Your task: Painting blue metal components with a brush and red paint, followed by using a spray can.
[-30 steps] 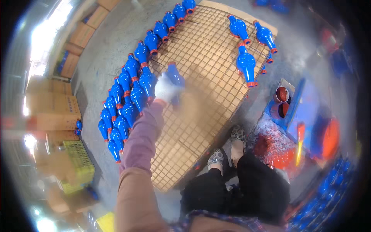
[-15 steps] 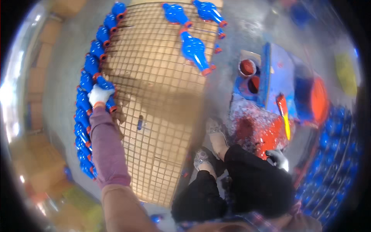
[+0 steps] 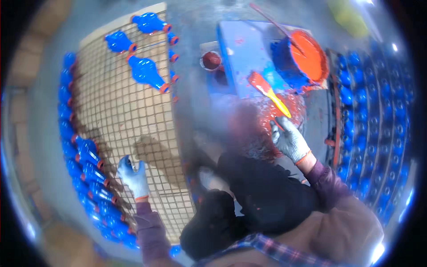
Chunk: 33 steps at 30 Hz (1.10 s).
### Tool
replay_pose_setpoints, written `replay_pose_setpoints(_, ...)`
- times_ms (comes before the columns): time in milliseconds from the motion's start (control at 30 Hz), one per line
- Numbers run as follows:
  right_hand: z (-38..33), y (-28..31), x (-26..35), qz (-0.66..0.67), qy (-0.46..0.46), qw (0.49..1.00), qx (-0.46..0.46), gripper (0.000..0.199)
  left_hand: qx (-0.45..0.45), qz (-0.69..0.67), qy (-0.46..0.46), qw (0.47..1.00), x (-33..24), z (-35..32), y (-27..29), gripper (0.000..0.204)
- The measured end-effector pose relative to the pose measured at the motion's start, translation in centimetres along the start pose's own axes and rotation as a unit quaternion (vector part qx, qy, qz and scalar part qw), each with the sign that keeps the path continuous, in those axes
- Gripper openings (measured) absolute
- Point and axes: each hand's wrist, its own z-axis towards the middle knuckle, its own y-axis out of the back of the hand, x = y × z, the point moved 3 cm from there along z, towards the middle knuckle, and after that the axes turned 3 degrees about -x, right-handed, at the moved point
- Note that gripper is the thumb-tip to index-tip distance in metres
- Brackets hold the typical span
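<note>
My left hand (image 3: 133,175), in a white and grey work glove, is over the wire grid (image 3: 120,93) with its fingers apart and nothing in it. Beside it lies a row of glossy blue valve bodies (image 3: 89,151) with red-orange ends, along the grid's left edge. My right hand (image 3: 291,141), gloved too, is just below the tip of a paintbrush's yellow handle (image 3: 279,104). Its thumb and fingers are apart and hold nothing. The brush's red-coated head rests at the edge of a paint-stained board (image 3: 245,51).
A blue bucket of orange-red paint (image 3: 308,55) with a stick in it stands at the board's right. Left of the board is a small cup of red paint (image 3: 211,60). Three blue valve bodies (image 3: 146,71) lie at the grid's far end. Many blue pieces (image 3: 360,120) stand in rows at right.
My left hand has let go of a blue valve body at the row and drawn back over the grid. My right hand has risen toward the brush handle. The view has turned rightward.
</note>
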Motion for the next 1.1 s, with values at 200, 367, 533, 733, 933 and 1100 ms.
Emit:
replay_pose_setpoints(200,2.5,-2.6,0.9,0.054,0.024,0.995,0.077,0.024,-0.053,0.033,-0.043,0.997,-4.0,-0.9,-0.8,0.051)
replay_pose_setpoints(367,2.0,-4.8,1.1,0.0,0.145,0.983,0.112,0.033,-0.059,-0.022,-0.025,0.998,-10.3,7.8,-3.7,0.065)
replay_pose_setpoints(533,0.1,-7.3,1.7,-0.211,0.355,0.908,0.074,0.04,-0.007,0.012,0.049,0.999,-19.8,18.4,-8.8,0.105)
replay_pose_setpoints(733,-0.5,-10.3,1.6,-0.382,0.471,0.795,0.01,0.038,-0.074,0.151,0.195,0.966,-23.8,22.0,-13.0,0.108)
replay_pose_setpoints(933,-1.1,-11.2,3.1,-0.36,0.529,0.768,0.012,0.032,-0.056,0.119,0.195,0.972,-22.0,22.6,-13.1,0.095)
replay_pose_setpoints(1100,-3.5,-12.4,3.7,-0.35,0.538,0.766,0.041,0.027,0.114,-0.277,0.125,0.946,-19.2,21.9,-10.1,0.061)
